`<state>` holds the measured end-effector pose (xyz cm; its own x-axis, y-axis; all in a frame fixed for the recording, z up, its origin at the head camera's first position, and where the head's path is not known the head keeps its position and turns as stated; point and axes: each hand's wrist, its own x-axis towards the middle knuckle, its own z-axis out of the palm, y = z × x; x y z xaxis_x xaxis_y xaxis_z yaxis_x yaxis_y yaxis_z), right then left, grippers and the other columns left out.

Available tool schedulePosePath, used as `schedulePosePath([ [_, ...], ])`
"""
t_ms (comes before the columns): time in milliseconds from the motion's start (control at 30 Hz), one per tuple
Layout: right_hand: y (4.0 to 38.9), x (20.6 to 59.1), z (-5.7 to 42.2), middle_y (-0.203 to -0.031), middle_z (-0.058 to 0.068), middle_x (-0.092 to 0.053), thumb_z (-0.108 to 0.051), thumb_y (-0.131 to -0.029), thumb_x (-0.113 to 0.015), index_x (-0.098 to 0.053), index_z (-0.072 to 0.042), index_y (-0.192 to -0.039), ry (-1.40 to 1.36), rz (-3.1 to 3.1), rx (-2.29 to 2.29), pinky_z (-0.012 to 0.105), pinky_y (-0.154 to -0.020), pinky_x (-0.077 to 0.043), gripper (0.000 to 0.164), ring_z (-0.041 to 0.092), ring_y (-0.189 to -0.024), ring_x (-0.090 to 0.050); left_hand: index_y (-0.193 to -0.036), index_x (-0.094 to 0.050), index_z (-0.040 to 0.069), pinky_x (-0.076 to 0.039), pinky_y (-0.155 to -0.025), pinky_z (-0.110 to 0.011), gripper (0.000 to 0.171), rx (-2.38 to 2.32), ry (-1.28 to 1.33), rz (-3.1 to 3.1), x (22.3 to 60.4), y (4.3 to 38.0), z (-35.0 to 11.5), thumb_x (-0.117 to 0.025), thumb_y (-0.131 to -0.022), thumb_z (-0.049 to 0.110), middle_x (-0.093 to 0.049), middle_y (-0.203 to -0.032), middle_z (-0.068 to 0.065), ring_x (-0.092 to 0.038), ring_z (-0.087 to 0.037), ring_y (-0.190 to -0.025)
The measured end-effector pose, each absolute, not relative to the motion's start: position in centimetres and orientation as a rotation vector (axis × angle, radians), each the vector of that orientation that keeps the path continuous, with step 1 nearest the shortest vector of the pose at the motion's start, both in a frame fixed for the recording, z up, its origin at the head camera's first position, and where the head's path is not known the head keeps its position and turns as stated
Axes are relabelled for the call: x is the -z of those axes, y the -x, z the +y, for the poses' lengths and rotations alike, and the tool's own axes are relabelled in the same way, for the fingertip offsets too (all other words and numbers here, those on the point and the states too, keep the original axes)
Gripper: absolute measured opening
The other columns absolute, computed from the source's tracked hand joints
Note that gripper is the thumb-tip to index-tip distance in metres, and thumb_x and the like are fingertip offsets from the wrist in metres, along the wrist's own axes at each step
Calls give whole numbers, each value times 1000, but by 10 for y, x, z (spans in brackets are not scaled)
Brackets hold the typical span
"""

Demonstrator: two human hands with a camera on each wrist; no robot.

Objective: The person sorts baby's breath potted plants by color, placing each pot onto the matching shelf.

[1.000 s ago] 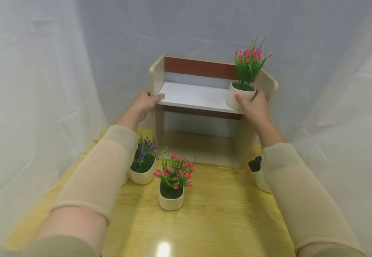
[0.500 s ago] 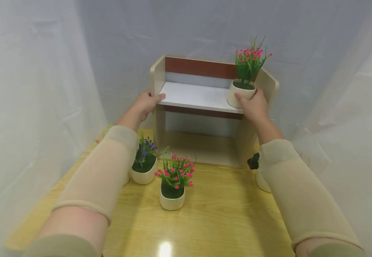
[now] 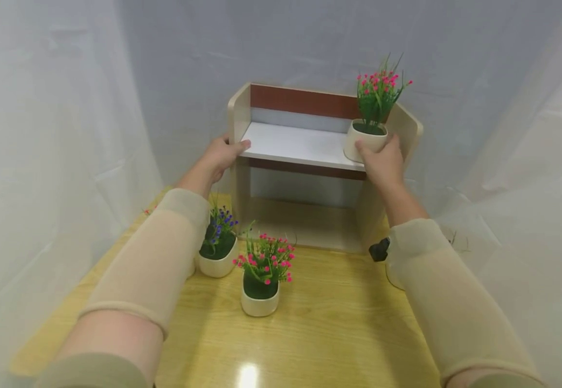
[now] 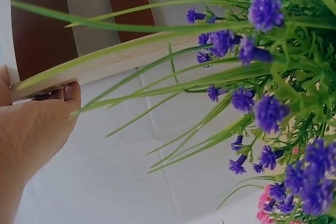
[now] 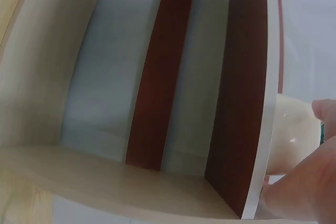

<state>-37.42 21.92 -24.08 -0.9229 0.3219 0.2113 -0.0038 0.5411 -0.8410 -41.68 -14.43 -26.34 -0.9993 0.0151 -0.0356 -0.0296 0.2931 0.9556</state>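
A two-tier shelf (image 3: 290,144) stands on the table. My left hand (image 3: 219,159) grips its left side panel, with the thumb on the upper board's front corner. At the right end of the upper board sits a potted plant (image 3: 365,143) with pink flowers in a white pot, upright. My right hand (image 3: 386,161) holds this pot, thumb on its front and fingers behind its right side, partly hidden. In the right wrist view the pot (image 5: 294,135) rests against the white-edged board, the thumb touching it.
A pink-flowered pot (image 3: 259,302) stands on the wooden table (image 3: 310,323) in front of the shelf. A purple-flowered pot (image 3: 217,264) is left of it. Another pot (image 3: 394,275) is mostly hidden by the right sleeve. Pale sheeting (image 3: 300,43) hangs behind and at both sides.
My right wrist and forearm have shifted slightly left. The held pot has barely moved, and my left hand keeps its place on the shelf.
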Motion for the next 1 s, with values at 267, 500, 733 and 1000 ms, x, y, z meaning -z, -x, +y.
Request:
schedulePosePath([
  [267,362,245,211,-185,12,-8,-56,-102,-66,2,-10,-175,264,-2375,-1412,40,-142,-13,110,27,-172,-12,-172,-31,20,-22,-138,-60,73,-1850,22,2498,263,418,-143,-62,-110,43,-35,-177,-13,-34,-36,-164],
  [500,350,257,204,-181,17,-22,-43,-101,-70,-11,-10,-174,142,-2279,-1389,41,-142,-17,99,29,-169,-21,-171,-33,17,-26,-138,-57,71,-1867,11,2482,265,421,-146,-61,-111,42,-37,-175,-13,-37,-35,-162],
  [733,333,284,198,-179,13,-24,-35,-103,-72,-18,-15,-173,10,-2249,-1332,45,-141,-20,91,27,-167,-23,-171,-33,17,-26,-138,-57,71,-1874,-5,2485,269,422,-145,-61,-111,42,-37,-176,-13,-37,-36,-162],
  [1000,310,312,195,-180,12,-23,-33,-101,-77,-19,-20,-174,-43,-2255,-1301,52,-140,-21,94,28,-169,-21,-171,-34,19,-23,-138,-59,72,-1884,8,2478,267,421,-146,-63,-110,43,-37,-176,-13,-36,-35,-163],
])
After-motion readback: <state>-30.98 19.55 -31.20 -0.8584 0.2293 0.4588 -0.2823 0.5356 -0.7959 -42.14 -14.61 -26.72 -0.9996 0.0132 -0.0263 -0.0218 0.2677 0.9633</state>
